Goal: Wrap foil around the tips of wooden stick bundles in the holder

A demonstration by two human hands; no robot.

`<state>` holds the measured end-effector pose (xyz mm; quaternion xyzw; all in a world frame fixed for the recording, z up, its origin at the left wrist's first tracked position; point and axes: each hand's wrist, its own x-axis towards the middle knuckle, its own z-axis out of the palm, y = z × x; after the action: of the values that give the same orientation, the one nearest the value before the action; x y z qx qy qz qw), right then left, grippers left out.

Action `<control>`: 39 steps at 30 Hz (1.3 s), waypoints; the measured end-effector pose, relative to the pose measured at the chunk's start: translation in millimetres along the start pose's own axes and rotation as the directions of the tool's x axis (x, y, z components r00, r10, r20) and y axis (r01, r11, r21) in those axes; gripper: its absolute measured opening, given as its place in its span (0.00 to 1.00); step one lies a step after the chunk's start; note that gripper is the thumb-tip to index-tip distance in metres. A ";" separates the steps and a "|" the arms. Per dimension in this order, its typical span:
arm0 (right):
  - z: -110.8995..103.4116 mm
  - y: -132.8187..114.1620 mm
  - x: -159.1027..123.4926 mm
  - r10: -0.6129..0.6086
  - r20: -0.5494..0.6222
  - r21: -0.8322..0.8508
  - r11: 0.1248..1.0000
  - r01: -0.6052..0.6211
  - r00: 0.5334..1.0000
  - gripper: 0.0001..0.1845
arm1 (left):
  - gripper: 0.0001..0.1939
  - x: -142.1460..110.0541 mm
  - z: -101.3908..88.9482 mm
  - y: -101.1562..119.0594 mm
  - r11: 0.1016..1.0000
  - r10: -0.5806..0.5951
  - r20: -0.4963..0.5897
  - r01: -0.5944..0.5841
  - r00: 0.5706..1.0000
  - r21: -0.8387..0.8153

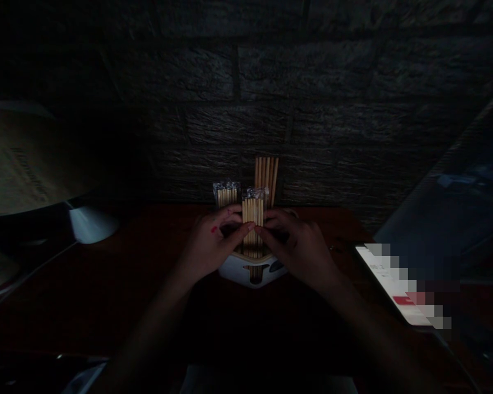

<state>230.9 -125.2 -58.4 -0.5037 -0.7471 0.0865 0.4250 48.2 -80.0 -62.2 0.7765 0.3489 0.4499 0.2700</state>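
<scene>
While pinching a clear-wrapped bundle of slim, pale wooden sticks (252, 213) between left hand (212, 236) and right hand (306, 246), equally near, holds its long axis upright, apparently partway inside a white, angular holder (234, 272).

Left of the white holder (235, 273), open worktop (148, 262) runs to the white cone (91, 225); right of it, a narrower lane reaches the lit phone (388, 279). Behind the holder, tall sticks (266, 171) and the brick wall (213, 120) bar the way. Over it, the left hand (211, 241), right hand (308, 246) and wrapped bundle (252, 213) crowd together; on its near side, room lies between the forearms (158, 314)
</scene>
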 end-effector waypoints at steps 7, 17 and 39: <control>0.2 0.9 -0.8 -0.014 -0.001 -0.014 1.000 0.014 1.000 0.06 | 0.11 -1.9 -0.2 2.0 1.000 -0.005 0.026 0.005 1.000 0.016; -2.0 1.5 -1.1 0.024 0.023 0.051 0.998 -0.025 0.999 0.14 | 0.15 -2.3 -4.3 1.8 0.997 -0.021 0.007 0.020 1.000 0.071; -8.0 1.6 0.2 0.043 0.028 0.101 0.994 -0.046 0.999 0.07 | 0.16 -3.8 -4.9 -1.2 0.998 -0.018 -0.014 0.019 1.000 0.058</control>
<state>237.8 -126.7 -54.2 -0.4969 -0.7357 0.1400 0.4384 42.2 -81.7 -62.8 0.7777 0.3708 0.4424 0.2491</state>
